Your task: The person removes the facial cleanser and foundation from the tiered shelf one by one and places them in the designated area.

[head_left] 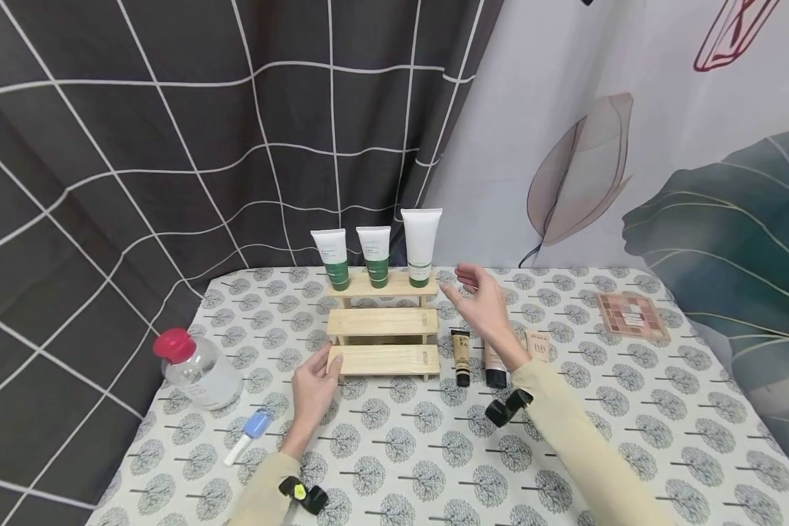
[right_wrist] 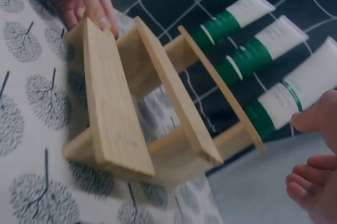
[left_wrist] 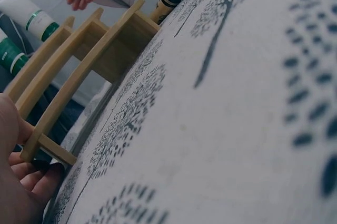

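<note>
A three-step wooden display rack point(head_left: 383, 359) stands on the patterned cloth. At the left end of its lowest step, my left hand point(head_left: 313, 387) grips the board, thumb on top and fingers underneath, as the left wrist view also shows. On the top step stand three white-and-green squeeze tubes: a left one point(head_left: 332, 259), a middle one point(head_left: 376, 256) and a taller right one point(head_left: 422, 245). Just right of the tall tube is my right hand point(head_left: 486, 310), fingers loosely bent and holding nothing. In the right wrist view its fingertip overlaps the tall tube point(right_wrist: 281, 103).
Right of the rack lie a gold tube with black cap point(head_left: 461, 356), a pale tube with black cap point(head_left: 494, 365) and a small pinkish item point(head_left: 537, 345). Farther right is a makeup palette point(head_left: 633, 316). A red-capped clear bottle point(head_left: 204, 376) and a blue-and-white item point(head_left: 253, 429) are at left.
</note>
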### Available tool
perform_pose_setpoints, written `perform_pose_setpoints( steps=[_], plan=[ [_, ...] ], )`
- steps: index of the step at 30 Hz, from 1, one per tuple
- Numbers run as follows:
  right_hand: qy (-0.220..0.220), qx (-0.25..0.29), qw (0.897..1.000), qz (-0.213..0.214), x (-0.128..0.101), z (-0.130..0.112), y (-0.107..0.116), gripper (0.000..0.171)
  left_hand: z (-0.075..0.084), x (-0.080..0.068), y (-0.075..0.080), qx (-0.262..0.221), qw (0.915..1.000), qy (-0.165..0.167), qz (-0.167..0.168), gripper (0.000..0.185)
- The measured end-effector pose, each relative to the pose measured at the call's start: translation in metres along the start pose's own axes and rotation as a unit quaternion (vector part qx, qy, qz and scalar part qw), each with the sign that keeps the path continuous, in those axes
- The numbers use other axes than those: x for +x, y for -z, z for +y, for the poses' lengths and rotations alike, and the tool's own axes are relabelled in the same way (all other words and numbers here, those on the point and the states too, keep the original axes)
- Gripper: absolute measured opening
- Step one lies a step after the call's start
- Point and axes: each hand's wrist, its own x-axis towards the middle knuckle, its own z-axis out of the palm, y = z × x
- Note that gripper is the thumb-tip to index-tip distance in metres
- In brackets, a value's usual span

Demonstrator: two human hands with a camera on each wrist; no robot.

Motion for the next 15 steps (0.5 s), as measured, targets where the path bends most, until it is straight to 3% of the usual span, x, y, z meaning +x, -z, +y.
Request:
perform_pose_setpoints(
  steps=[8,15],
  plan=[
    [0.026,0.007,1.0,-0.012,0.014,-0.014,-0.025,0.065,-0.001,-0.001,0.0,-0.005,1.0,0.003,0.005,0.047],
    [0.037,0.024,0.999,0.009,0.022,-0.019,-0.043,0.061,0.0,-0.001,-0.001,-0.01,0.9999,0.001,0.004,0.047]
  ],
)
